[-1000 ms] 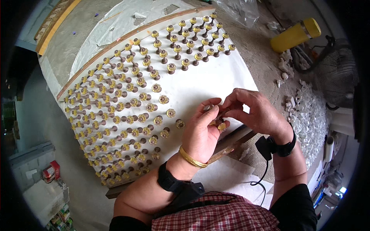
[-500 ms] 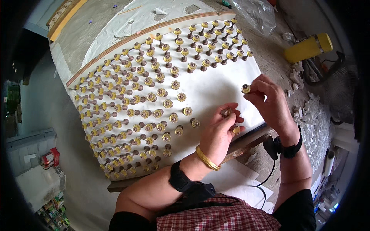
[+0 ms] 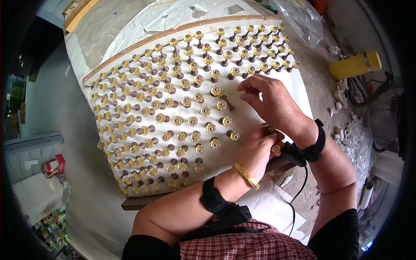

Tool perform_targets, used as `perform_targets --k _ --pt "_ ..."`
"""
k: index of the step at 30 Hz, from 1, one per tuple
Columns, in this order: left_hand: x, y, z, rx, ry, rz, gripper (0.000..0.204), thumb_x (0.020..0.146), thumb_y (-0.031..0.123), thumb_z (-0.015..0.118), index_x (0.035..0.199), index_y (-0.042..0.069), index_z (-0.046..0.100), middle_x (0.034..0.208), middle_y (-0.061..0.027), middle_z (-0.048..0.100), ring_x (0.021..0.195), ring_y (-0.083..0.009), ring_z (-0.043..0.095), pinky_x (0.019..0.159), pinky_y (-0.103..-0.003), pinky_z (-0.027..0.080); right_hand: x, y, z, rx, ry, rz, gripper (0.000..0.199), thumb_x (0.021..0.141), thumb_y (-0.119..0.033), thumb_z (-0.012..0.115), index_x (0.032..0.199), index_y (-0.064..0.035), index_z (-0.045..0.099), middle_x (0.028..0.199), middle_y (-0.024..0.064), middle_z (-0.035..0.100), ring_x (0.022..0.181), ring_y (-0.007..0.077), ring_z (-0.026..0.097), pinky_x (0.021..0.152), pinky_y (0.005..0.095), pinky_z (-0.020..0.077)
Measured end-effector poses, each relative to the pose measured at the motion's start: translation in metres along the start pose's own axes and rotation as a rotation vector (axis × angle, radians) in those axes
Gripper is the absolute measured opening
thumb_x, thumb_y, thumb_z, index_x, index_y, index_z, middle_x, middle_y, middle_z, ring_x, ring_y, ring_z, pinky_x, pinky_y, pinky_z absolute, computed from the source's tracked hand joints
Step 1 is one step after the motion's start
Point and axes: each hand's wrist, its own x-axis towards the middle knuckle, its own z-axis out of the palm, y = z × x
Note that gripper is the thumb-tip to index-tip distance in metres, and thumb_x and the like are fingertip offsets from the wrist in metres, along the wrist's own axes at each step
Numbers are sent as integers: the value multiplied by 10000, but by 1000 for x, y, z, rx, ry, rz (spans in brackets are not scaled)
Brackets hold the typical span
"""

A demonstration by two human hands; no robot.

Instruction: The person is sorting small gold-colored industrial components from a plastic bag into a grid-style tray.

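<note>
A white board [image 3: 277, 130] carries rows of small brown pegs with gold caps [image 3: 173, 121]. My left hand [image 3: 255, 149] rests at the board's lower right edge, closed around a few loose gold-capped pieces [image 3: 275, 148]. My right hand [image 3: 273, 102] reaches over the board from the right. Its thumb and forefinger are slightly apart with nothing visible between them, just right of a gold-capped peg [image 3: 222, 104] whose stem leans sideways. Both wrists wear black bands, and the left also has a gold bracelet [image 3: 246, 175].
The board lies on a wooden strip [image 3: 277, 167] over a grey surface with white sheeting [image 3: 143, 21]. A yellow cylinder [image 3: 354, 65] lies at the right, a clear plastic bag [image 3: 299, 17] at the top, and white rubble [image 3: 359, 134] to the right. A black cable [image 3: 299, 195] hangs from my right wrist.
My right hand carried a gold-capped piece from my left hand up and left over the board, and now its fingers are beside a leaning peg. The left hand stayed at the board's edge.
</note>
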Motion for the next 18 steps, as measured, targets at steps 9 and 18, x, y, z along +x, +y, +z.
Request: perform_targets --k 9,18 --pt "4 -12 -7 8 -25 58 121 963 102 488 1070 83 541 903 0 554 757 -76 511 656 -225 425 12 -7 15 -28 -207 136 225 838 -227 648 915 -16 661 822 178 677 783 356 658 728 413 527" --pt "-1 -9 -7 145 17 64 160 957 111 495 1104 78 550 922 2 564 765 -74 512 671 -224 423 7 -5 10 78 -146 311 244 809 -239 677 955 -43 692 861 210 685 817 320 684 795 404 532"
